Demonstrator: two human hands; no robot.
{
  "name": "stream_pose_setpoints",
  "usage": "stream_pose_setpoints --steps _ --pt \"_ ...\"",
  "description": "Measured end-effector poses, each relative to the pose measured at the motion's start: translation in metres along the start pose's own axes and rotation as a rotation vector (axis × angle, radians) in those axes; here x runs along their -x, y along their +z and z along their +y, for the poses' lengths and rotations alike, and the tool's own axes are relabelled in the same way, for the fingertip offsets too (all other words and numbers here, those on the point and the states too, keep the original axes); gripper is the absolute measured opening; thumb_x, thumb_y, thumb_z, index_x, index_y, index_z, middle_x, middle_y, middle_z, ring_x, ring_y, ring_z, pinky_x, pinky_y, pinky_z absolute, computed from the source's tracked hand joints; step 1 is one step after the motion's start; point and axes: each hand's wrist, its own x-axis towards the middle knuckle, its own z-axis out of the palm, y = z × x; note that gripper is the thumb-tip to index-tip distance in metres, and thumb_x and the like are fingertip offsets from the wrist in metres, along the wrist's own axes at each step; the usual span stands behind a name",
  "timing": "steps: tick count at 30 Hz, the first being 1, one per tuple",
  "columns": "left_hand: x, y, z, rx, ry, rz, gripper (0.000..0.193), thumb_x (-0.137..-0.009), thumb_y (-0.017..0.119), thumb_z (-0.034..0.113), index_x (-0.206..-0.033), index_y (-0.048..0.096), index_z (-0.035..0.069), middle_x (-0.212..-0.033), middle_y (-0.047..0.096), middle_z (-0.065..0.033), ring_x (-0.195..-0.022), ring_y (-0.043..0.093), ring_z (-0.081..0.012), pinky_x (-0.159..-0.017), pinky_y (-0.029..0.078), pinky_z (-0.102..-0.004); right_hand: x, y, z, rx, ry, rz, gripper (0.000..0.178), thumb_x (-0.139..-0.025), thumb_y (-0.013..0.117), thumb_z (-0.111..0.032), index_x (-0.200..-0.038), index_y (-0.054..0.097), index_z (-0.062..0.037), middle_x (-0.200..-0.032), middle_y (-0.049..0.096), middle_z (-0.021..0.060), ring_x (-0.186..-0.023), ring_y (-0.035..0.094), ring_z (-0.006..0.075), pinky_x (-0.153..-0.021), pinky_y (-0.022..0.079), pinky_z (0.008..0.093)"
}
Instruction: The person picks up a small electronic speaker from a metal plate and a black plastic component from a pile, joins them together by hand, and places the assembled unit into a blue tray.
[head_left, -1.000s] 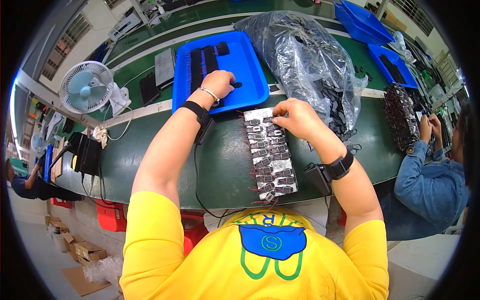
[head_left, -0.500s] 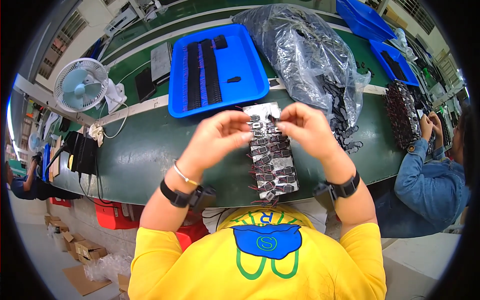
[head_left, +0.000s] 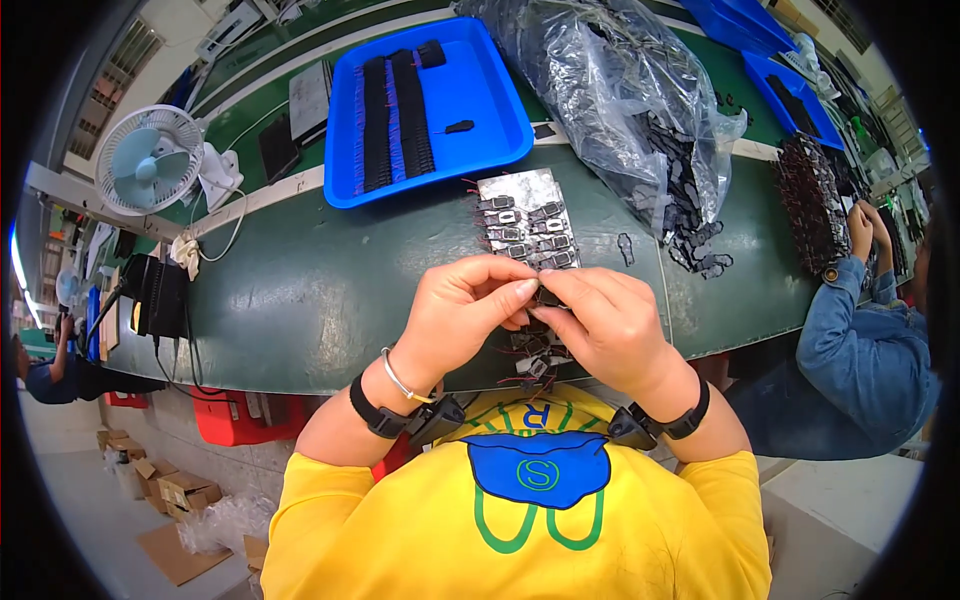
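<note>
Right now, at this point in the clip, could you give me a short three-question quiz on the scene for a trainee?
1. True or false: the left hand and right hand meet above the pale board.
2. Which lies directly to the right of the large blue tray: (a) a white fan, (b) a clear plastic bag, (c) cardboard boxes?
3. Fill in: the bracelet is on the ____ wrist.

Key: 1. true; 2. b; 3. left.
</note>
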Motion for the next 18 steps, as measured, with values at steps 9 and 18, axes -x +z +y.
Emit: stream_pose_setpoints --steps 9,18 --pt "0.01 0.009 -0.009 -0.494 0.475 0.092 0.013 -0.085 0.066 -0.002 -0.098 0.065 -0.003 -0.089 0.068 -0.0085 -0.076 0.065 -0.0121 -0.068 0.056 -0.0247 0.006 -0.008 -0.009 0.059 0.034 0.015 0.032 -0.067 0.075 -0.003 -0.097 0.066 0.0001 -0.08 0.067 0.0127 -0.07 0.067 0.0286 -0.06 0.052 0.0349" --pt "0.013 0.007 -0.012 0.009 0.151 0.099 0.011 -0.088 0.064 0.004 -0.099 0.063 0.0 -0.089 0.067 -0.0071 -0.077 0.067 -0.014 -0.065 0.055 -0.0246 0.007 -0.008 -0.01 0.092 -0.023 0.042 0.032 -0.068 0.074 -0.001 -0.099 0.067 -0.0005 -0.082 0.067 0.0117 -0.066 0.065 0.0254 -0.056 0.048 0.0326"
